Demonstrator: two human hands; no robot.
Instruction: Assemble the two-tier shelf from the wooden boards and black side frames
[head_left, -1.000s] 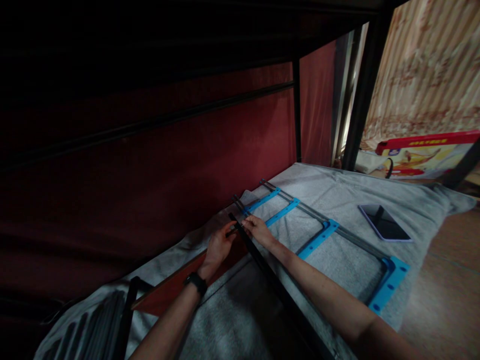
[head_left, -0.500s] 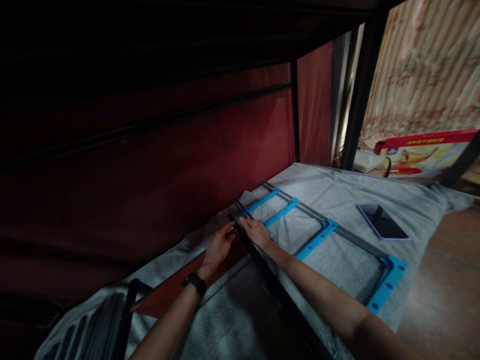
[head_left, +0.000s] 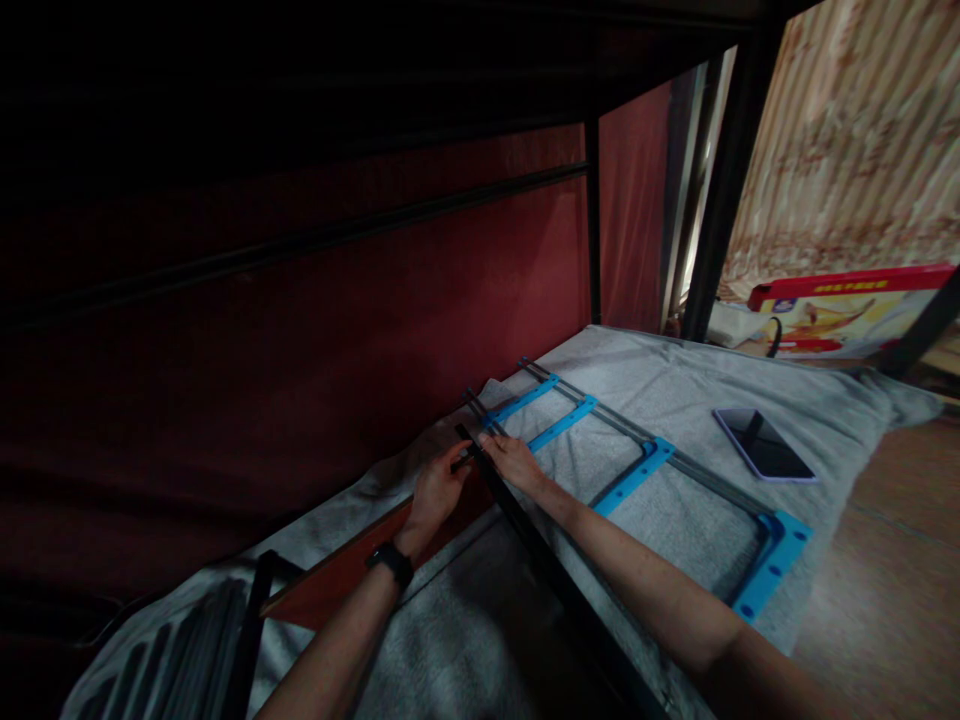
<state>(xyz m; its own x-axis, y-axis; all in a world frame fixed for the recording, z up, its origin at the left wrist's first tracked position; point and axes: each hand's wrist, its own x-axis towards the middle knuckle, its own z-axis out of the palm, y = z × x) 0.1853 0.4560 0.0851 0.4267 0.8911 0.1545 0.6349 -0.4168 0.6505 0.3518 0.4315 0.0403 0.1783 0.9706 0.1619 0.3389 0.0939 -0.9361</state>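
Hands meet at the far end of a long black bar (head_left: 540,545); the left hand (head_left: 435,492) pinches what seems a small dark fastener against the bar's tip, though dim light hides it; the right hand (head_left: 512,462) rests curled on the bar just beside, fingers closed over its edge; the bar's long axis runs from the hands back toward the person, over the grey blanket (head_left: 675,400); a blue-cornered frame (head_left: 637,475) lies right of the bar, a phone (head_left: 763,444) farther right.

Phone (head_left: 763,444) on grey cloth (head_left: 675,375)
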